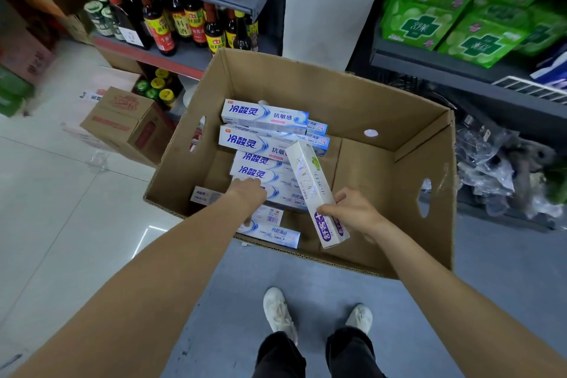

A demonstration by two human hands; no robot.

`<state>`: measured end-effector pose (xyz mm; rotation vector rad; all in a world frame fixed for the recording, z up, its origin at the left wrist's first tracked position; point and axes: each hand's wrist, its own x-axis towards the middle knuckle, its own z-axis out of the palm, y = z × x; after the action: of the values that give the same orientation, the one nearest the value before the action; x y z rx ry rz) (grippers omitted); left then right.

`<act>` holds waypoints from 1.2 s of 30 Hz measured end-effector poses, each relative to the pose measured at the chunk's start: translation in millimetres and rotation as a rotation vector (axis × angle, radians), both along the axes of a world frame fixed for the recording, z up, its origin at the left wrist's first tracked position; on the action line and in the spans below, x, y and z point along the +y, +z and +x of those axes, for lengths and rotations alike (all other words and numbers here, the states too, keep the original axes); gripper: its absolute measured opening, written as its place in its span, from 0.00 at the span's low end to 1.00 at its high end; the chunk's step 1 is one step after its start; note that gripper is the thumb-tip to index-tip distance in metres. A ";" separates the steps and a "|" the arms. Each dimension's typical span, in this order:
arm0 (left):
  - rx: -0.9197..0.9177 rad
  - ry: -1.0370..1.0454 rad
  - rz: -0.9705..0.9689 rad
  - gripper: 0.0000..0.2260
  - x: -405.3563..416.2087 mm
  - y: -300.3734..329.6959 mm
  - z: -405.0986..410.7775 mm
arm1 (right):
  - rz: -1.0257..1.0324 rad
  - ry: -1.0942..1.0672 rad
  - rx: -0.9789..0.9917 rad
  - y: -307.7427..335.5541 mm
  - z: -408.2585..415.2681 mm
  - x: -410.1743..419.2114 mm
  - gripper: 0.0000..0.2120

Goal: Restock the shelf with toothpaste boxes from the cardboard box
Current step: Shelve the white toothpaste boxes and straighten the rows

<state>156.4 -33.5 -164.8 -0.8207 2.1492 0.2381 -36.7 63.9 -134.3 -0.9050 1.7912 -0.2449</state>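
**Both hands in the open carton, shelving beyond**

Nearest the viewer, two white shoes (279,313) stand on the grey floor (478,258) just short of the cardboard box (408,193), whose top is open. The right hand (356,212) pinches a white-and-purple toothpaste box (316,193) near its lower end, thumb on the front face, fingers behind; the carton is tilted, its far end leaning over the stack. The left hand (248,193) reaches down onto the blue-and-white toothpaste boxes (260,144), its fingers hidden behind the wrist, so their grip cannot be told. These boxes lie flat in a loose pile along the left half of the carton; the right half shows bare cardboard. Left of the carton, a smaller sealed carton (129,123) sits on pale tiles (61,193). Beyond it, a grey shelf (171,55) carries dark sauce bottles (159,24). A white pillar (331,3) rises behind the box. To the right, green packs (466,9) fill a dark shelf above crumpled plastic wrapping (503,169).
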 end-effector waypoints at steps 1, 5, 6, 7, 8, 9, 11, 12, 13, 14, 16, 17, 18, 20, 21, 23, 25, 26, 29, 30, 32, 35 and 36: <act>-0.001 -0.024 -0.015 0.24 1.2 -1.8 -3.5 | -0.001 -0.011 -0.001 0.2 -1.5 1.5 0.15; 0.048 -0.170 -0.034 0.22 -1.5 4.5 -7.3 | -0.010 -0.040 -0.003 2.6 -5.4 4.0 0.15; 0.094 -0.153 -0.021 0.21 -4.8 7.4 -3.5 | -0.015 -0.041 -0.004 3.5 -6.2 3.7 0.15; 0.152 -0.096 -0.002 0.22 -8.7 11.1 2.2 | -0.022 -0.041 -0.003 5.2 -6.9 3.0 0.15; 0.221 -0.005 0.019 0.22 -12.6 14.6 9.6 | -0.033 -0.046 -0.003 6.7 -8.0 2.2 0.15; 0.295 0.105 0.044 0.23 -15.2 19.0 16.9 | -0.045 -0.055 -0.009 9.4 -9.2 1.0 0.15; 0.427 0.325 0.120 0.22 -17.4 27.3 31.1 | -0.071 -0.089 -0.037 18.5 -11.3 -1.7 0.15; 0.481 0.415 0.169 0.21 -17.0 31.4 37.4 | -0.087 -0.119 -0.063 23.0 -12.8 -3.3 0.15; 0.533 0.487 0.216 0.19 -14.4 36.7 41.8 | -0.100 -0.154 -0.101 28.2 -14.9 -5.1 0.16; 0.594 0.547 0.250 0.17 -12.4 40.8 44.3 | -0.107 -0.197 -0.155 33.8 -17.5 -7.3 0.17; 0.771 0.679 0.284 0.16 -11.5 50.7 42.6 | -0.119 -0.276 -0.313 48.8 -23.7 -11.3 0.21; 0.896 0.764 0.307 0.17 -11.2 59.9 37.0 | -0.129 -0.289 -0.368 56.2 -27.6 -13.4 0.20; 1.029 0.858 0.357 0.17 -11.3 68.9 28.0 | -0.148 -0.291 -0.404 63.0 -31.9 -15.8 0.18; 1.263 1.044 0.474 0.11 -10.0 91.7 0.3 | -0.187 -0.312 -0.470 79.8 -41.9 -19.2 0.10; 1.349 1.127 0.490 0.07 -8.5 104.8 -17.1 | -0.206 -0.329 -0.512 87.1 -48.4 -20.2 0.12; 1.442 1.268 0.411 0.07 -7.4 129.5 -55.7 | -0.246 -0.366 -0.621 103.2 -65.2 -19.9 0.21; 1.480 1.420 0.413 0.12 -9.1 146.5 -96.3 | -0.320 -0.397 -0.714 117.6 -86.8 -17.4 0.21; 1.469 1.484 0.466 0.13 -9.9 154.2 -116.1 | -0.355 -0.400 -0.719 123.7 -99.3 -16.2 0.21; 1.376 1.548 0.688 0.16 -9.4 180.6 -170.6 | -0.475 -0.409 -0.646 142.9 -140.5 -18.7 0.29; 1.355 1.543 0.744 0.17 -11.0 187.2 -189.5 | -0.517 -0.424 -0.641 149.3 -157.3 -21.5 0.29; 1.384 1.518 0.797 0.18 -12.8 203.0 -227.1 | -0.555 -0.461 -0.666 164.7 -192.8 -28.3 0.21; 1.442 1.508 0.783 0.17 -13.2 226.2 -289.4 | -0.598 -0.477 -0.619 184.8 -256.3 -41.5 0.14; 1.448 1.480 0.766 0.16 -12.1 233.4 -310.6 | -0.620 -0.462 -0.551 190.0 -277.5 -44.8 0.14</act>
<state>-154.2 -45.6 68.6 -1.8255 1.5179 2.8306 -314.3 19.1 55.7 -0.7187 1.3830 -1.2716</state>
